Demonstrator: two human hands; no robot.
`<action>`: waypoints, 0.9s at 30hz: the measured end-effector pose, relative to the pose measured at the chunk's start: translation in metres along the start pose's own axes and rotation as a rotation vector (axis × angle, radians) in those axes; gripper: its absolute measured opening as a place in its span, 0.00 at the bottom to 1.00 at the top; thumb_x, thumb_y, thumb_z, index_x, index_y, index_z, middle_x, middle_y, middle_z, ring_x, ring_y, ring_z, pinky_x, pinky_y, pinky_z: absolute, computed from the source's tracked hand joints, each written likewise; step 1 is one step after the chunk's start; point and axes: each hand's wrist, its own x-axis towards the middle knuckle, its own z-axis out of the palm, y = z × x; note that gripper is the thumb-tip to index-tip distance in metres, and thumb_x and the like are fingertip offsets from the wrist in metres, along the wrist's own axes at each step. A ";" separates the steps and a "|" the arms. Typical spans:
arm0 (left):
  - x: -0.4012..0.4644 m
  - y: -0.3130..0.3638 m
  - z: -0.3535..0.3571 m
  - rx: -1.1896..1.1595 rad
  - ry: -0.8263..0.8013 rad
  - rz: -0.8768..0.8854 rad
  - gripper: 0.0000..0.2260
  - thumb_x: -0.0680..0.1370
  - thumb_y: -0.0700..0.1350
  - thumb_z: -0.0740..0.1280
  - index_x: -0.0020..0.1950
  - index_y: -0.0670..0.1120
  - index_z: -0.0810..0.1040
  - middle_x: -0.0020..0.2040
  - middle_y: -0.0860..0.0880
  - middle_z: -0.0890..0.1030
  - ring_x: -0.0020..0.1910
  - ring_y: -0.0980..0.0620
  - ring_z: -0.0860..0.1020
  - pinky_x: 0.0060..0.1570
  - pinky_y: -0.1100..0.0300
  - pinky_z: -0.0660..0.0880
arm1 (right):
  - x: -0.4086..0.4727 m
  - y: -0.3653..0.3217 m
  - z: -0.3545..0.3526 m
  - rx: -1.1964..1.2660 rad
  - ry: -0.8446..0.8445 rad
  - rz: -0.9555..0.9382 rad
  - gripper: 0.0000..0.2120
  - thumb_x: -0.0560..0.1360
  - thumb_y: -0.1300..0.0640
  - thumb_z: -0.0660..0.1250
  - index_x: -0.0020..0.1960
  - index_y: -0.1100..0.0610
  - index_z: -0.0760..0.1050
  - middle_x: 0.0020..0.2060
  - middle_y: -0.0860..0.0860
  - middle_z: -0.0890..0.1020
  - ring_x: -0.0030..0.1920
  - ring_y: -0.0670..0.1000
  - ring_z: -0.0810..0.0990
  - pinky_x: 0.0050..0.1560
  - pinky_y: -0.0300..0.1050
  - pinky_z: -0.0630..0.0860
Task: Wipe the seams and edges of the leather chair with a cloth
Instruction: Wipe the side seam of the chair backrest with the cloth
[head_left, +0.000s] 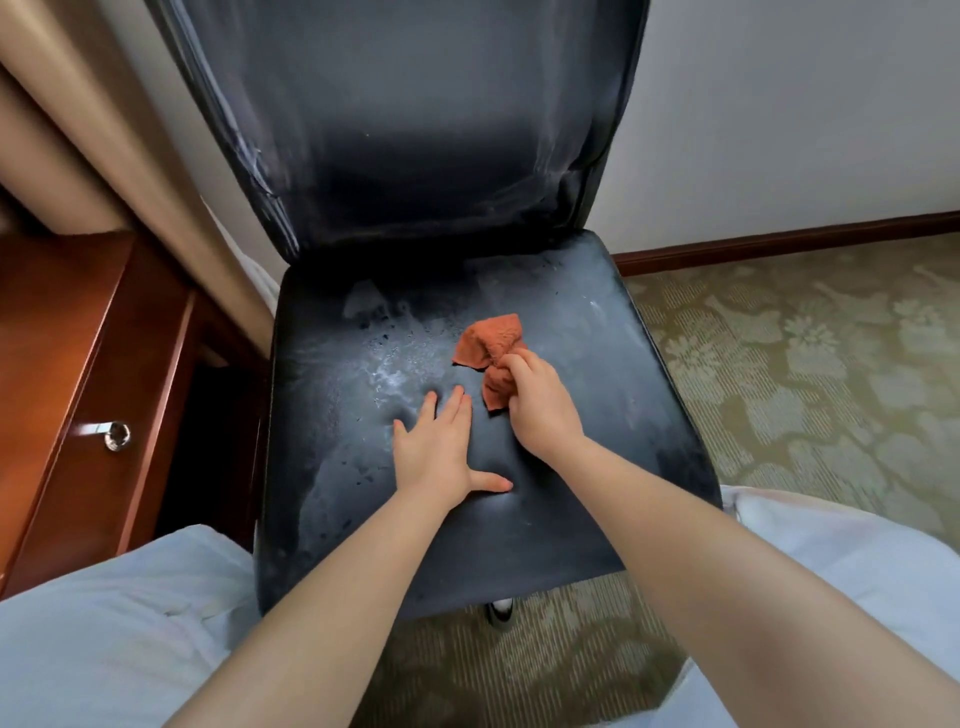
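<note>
A black leather chair (613, 395) stands in front of me, its seat and tall backrest smeared with whitish wet streaks. My right hand (540, 405) grips a crumpled orange cloth (493, 345) that rests on the middle of the seat. Just to its left, my left hand (439, 449) presses flat on the seat with straight, spread fingers and dents the cushion.
A reddish wooden cabinet (78, 364) with a metal knob (115, 434) stands close on the chair's left, beside a beige curtain (67, 156). Patterned green carpet (810, 364) spreads to the right, up to a white wall with a dark baseboard (779, 241). White clothing (104, 634) fills the bottom corners.
</note>
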 end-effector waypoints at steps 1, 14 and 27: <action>-0.001 0.002 -0.001 -0.024 0.005 0.005 0.53 0.63 0.72 0.67 0.78 0.49 0.48 0.78 0.56 0.46 0.77 0.51 0.46 0.70 0.41 0.57 | 0.000 0.001 -0.002 0.009 -0.005 0.007 0.21 0.71 0.70 0.56 0.61 0.59 0.71 0.60 0.54 0.73 0.58 0.57 0.70 0.55 0.52 0.71; 0.011 -0.042 -0.031 0.153 -0.146 0.194 0.46 0.68 0.66 0.68 0.77 0.47 0.53 0.78 0.54 0.49 0.77 0.45 0.48 0.71 0.37 0.54 | -0.010 -0.016 0.002 0.057 -0.022 0.015 0.21 0.71 0.68 0.58 0.63 0.59 0.70 0.61 0.54 0.73 0.59 0.58 0.71 0.57 0.53 0.71; 0.006 -0.006 -0.009 -0.052 -0.033 0.043 0.45 0.67 0.68 0.68 0.76 0.51 0.54 0.77 0.57 0.55 0.77 0.47 0.51 0.67 0.42 0.63 | -0.007 -0.016 -0.013 0.030 -0.030 0.044 0.21 0.73 0.65 0.60 0.66 0.58 0.69 0.63 0.54 0.72 0.61 0.58 0.71 0.59 0.50 0.70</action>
